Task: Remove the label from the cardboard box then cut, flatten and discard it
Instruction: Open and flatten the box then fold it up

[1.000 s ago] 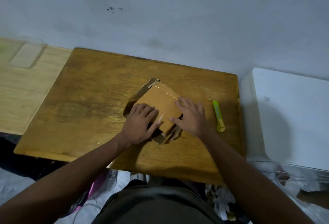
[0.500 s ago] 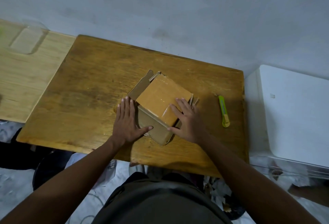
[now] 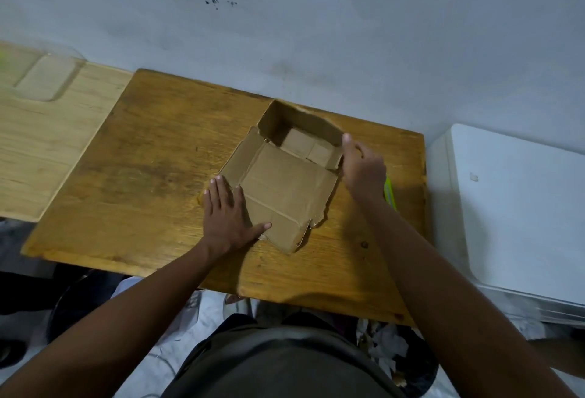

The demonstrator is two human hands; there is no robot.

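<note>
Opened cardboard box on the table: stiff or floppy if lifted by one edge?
Likely floppy: the cardboard box is creased into panels, so it should hinge there. Probably light. The far walls still stand, so the right hand may meet some springback.

Bare table (image 3: 152,157) lies left of the cardboard box (image 3: 285,188); rightward, a cutter (image 3: 390,195), apparently, crowds the gap.

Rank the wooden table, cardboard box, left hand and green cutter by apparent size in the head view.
1. wooden table
2. cardboard box
3. left hand, though nearness to the camera may enlarge it
4. green cutter, mostly hidden behind the right hand, so unsure
</note>
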